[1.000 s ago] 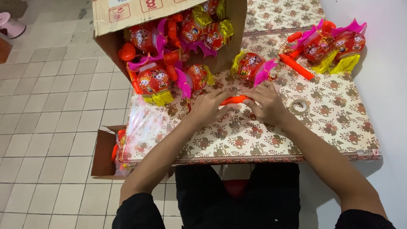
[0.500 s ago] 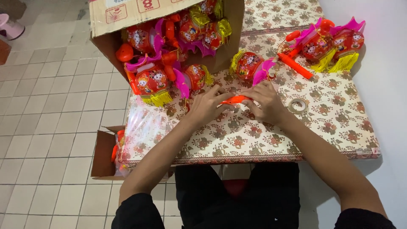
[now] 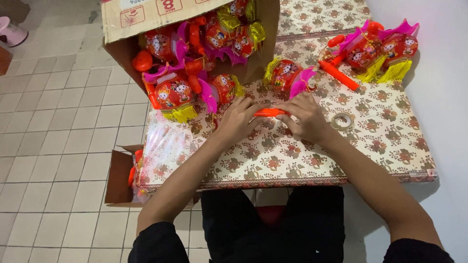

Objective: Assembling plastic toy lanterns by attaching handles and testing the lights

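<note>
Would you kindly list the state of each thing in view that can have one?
Left hand: gripping one end of the orange stick.
Right hand: gripping its other end.
Orange stick: level, held just above the table.
Large cardboard box: tipped on its side, open, toy lanterns spilling out.
Small floor box: open.
Tape roll: lying flat, untouched.

It looked like a home room used for small packing work. A table under floral-patterned cloth stood against a white wall on a pale tiled floor. A cardboard box of red toy lanterns lay tipped at its far left corner.
</note>
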